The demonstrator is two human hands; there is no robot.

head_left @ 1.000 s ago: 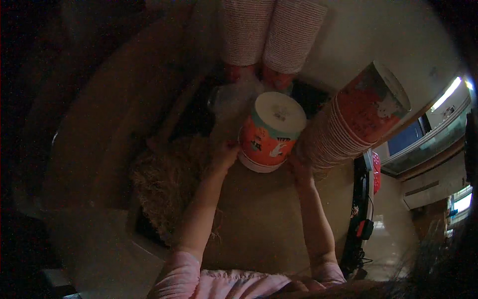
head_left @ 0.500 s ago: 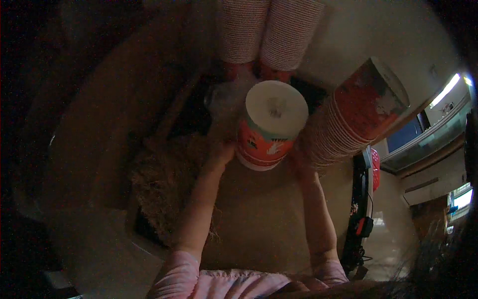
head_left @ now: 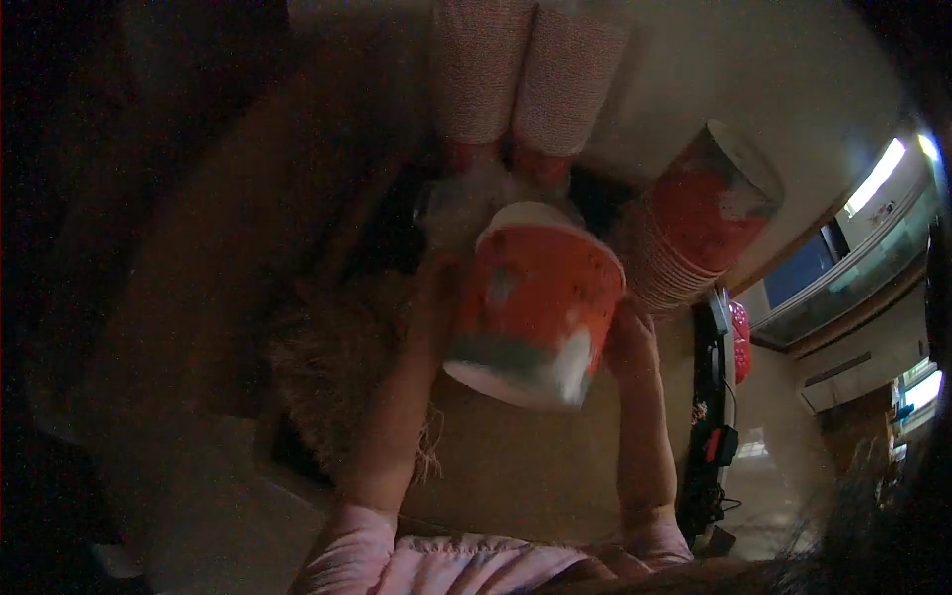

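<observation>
Between my two hands is a paper tub (head_left: 540,297), red with a green band and white patches, slightly blurred. It is tilted, its rim facing away and its green-banded end toward me. My left hand (head_left: 444,283) is against its left side, dim and partly hidden, the fingers curled round it. On the other side, my right hand (head_left: 631,332) grips the wall, fingers mostly behind the tub. Just past my right hand leans a nested stack of similar tubs (head_left: 709,213). Beyond my left hand lies crumpled clear plastic (head_left: 456,203).
Two tall nested stacks, a left one (head_left: 483,74) and a right one (head_left: 570,79), stand at the far side. A bundle of straw-like fibre (head_left: 332,372) sits at the left. Along the right run a dark edge with cables (head_left: 716,446) and a red object (head_left: 740,342).
The tub has turned over in my hands: its pale end faced up, and now its red side faces me. It also moved slightly nearer. The view has shifted a little.
</observation>
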